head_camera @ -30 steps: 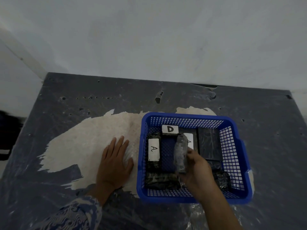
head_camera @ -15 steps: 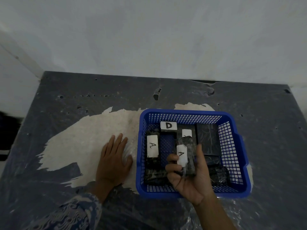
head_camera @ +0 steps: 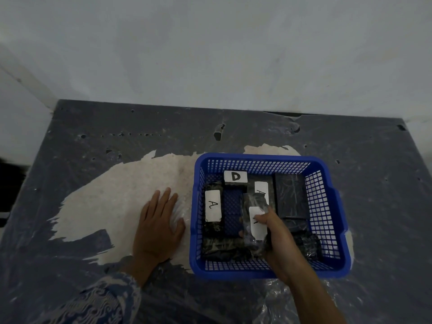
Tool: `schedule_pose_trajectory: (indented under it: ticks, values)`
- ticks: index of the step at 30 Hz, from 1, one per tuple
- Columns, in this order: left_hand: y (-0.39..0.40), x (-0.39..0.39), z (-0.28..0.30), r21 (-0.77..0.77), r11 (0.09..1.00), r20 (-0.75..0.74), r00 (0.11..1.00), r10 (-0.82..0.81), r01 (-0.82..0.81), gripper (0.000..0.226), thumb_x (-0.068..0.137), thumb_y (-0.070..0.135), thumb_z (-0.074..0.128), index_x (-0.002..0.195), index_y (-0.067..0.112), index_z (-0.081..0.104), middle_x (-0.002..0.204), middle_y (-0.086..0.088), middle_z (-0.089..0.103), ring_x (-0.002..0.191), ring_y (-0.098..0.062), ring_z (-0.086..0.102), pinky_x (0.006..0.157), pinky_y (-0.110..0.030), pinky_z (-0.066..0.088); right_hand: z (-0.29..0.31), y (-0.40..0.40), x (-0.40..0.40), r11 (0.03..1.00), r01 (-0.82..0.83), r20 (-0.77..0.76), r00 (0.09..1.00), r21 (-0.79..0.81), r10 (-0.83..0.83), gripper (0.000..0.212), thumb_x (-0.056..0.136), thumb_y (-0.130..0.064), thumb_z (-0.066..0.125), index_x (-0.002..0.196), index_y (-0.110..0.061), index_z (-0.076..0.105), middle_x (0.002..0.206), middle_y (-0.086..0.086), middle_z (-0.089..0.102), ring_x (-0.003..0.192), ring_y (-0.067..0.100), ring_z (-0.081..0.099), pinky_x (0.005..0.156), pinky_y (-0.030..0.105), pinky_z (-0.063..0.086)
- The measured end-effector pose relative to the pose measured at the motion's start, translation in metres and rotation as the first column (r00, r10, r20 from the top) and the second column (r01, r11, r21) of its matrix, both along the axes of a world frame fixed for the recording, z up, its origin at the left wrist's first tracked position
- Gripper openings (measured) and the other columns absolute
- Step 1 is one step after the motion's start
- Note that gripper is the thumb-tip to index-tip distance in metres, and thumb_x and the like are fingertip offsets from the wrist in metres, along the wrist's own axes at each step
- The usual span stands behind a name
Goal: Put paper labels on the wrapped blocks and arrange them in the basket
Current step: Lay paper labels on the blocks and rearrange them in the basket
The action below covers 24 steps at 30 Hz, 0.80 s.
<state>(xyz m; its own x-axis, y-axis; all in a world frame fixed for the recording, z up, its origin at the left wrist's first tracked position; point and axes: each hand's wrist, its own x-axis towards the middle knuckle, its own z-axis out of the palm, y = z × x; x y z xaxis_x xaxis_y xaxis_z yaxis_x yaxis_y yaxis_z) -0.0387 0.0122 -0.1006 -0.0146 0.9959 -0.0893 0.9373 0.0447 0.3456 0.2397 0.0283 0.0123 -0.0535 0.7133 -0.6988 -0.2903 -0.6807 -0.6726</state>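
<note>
now, by parts:
right hand [head_camera: 275, 232]: reaching into the blue basket [head_camera: 336, 206], fingers clenched around a wrapped block [head_camera: 253, 220]; thumb on its white label [head_camera: 257, 222].
held block: lengthwise in the basket's middle, its far end poking out past the fingers, over the bare mesh floor.
left hand [head_camera: 156, 225]: released, palm flat on the table [head_camera: 93, 160], just left of the basket.
neighbours: block marked a [head_camera: 213, 206] at left, block marked d [head_camera: 235, 177] at far side.
</note>
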Motion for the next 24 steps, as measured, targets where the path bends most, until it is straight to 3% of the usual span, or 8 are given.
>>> schedule_pose_trajectory:
  ticks: [4, 8, 12, 13, 15, 18, 22, 24]
  values:
    - [0.0, -0.001, -0.002, 0.001, 1.0, 0.003, 1.0, -0.005, 0.005, 0.07, 0.098, 0.057, 0.033, 0.157, 0.018, 0.034, 0.167, -0.007, 0.028, 0.156, -0.027, 0.018, 0.125, -0.05, 0.021, -0.004, 0.0, -0.007, 0.996, -0.063, 0.136, 0.989, 0.058, 0.055, 0.05, 0.093, -0.038, 0.062, 0.142, -0.033, 0.051, 0.133, 0.005, 0.061, 0.112, 0.03, 0.063, 0.092, 0.051, 0.053]
    - [0.0, -0.001, -0.002, -0.014, 1.0, -0.003, 1.0, -0.003, 0.003, 0.072, 0.098, 0.059, 0.031, 0.158, 0.02, 0.031, 0.168, -0.005, 0.024, 0.158, -0.025, 0.013, 0.126, -0.05, 0.019, -0.007, 0.001, -0.012, 0.995, -0.057, 0.146, 0.988, 0.077, 0.046, 0.05, 0.092, -0.051, 0.059, 0.137, -0.031, 0.057, 0.124, 0.005, 0.069, 0.108, 0.029, 0.068, 0.095, 0.051, 0.055]
    - [0.0, 0.0, 0.001, -0.016, 1.0, 0.003, 1.0, -0.004, 0.004, 0.072, 0.098, 0.058, 0.032, 0.158, 0.018, 0.033, 0.168, -0.006, 0.024, 0.157, -0.026, 0.014, 0.126, -0.051, 0.02, -0.006, 0.006, -0.016, 0.983, -0.14, 0.269, 0.957, 0.116, 0.104, 0.024, 0.09, -0.058, 0.051, 0.101, -0.047, 0.069, 0.088, -0.025, 0.074, 0.08, -0.005, 0.07, 0.065, 0.017, 0.056]
    - [0.0, 0.0, 0.002, -0.015, 1.0, 0.009, 1.0, -0.005, 0.005, 0.072, 0.098, 0.058, 0.032, 0.158, 0.018, 0.033, 0.168, -0.006, 0.024, 0.157, -0.026, 0.014, 0.126, -0.051, 0.02, -0.008, 0.009, -0.017, 0.981, -0.155, 0.307, 0.945, 0.118, 0.112, 0.024, 0.093, -0.055, 0.05, 0.103, -0.044, 0.068, 0.09, -0.025, 0.073, 0.083, -0.005, 0.069, 0.066, 0.016, 0.055]
    - [0.0, 0.0, 0.003, -0.011, 1.0, 0.012, 1.0, -0.005, 0.006, 0.072, 0.098, 0.057, 0.032, 0.158, 0.018, 0.034, 0.168, -0.007, 0.025, 0.157, -0.026, 0.014, 0.126, -0.051, 0.02, -0.012, 0.017, -0.02, 0.976, -0.183, 0.414, 0.902, 0.117, 0.119, 0.026, 0.099, -0.048, 0.048, 0.118, -0.037, 0.063, 0.11, -0.017, 0.069, 0.104, 0.006, 0.064, 0.083, 0.024, 0.053]
    - [0.0, 0.0, 0.004, -0.007, 1.0, 0.018, 1.0, -0.003, 0.003, 0.072, 0.097, 0.058, 0.031, 0.157, 0.018, 0.034, 0.167, -0.006, 0.025, 0.157, -0.026, 0.015, 0.126, -0.05, 0.019, -0.019, 0.028, -0.026, 0.968, -0.213, 0.614, 0.784, 0.13, 0.09, 0.032, 0.098, -0.045, 0.053, 0.122, -0.026, 0.061, 0.114, -0.011, 0.063, 0.112, 0.015, 0.059, 0.09, 0.029, 0.05]
    - [0.0, 0.0, 0.003, -0.012, 1.0, 0.01, 1.0, -0.006, 0.006, 0.072, 0.097, 0.058, 0.031, 0.158, 0.019, 0.032, 0.168, -0.005, 0.023, 0.158, -0.024, 0.012, 0.127, -0.047, 0.016, -0.025, 0.037, -0.037, 0.979, -0.18, 0.771, 0.636, 0.099, 0.039, 0.037, 0.089, -0.051, 0.065, 0.101, -0.018, 0.055, 0.084, -0.005, 0.062, 0.076, 0.015, 0.062, 0.062, 0.029, 0.048]
    - [0.0, 0.0, 0.003, -0.01, 1.0, 0.001, 1.0, -0.006, 0.006, 0.072, 0.097, 0.057, 0.031, 0.158, 0.019, 0.032, 0.168, -0.005, 0.023, 0.158, -0.024, 0.012, 0.127, -0.047, 0.016, -0.03, 0.04, -0.042, 0.973, -0.211, 0.807, 0.588, 0.089, 0.053, 0.037, 0.09, -0.051, 0.063, 0.095, -0.016, 0.054, 0.079, -0.001, 0.062, 0.072, 0.018, 0.061, 0.062, 0.031, 0.048]
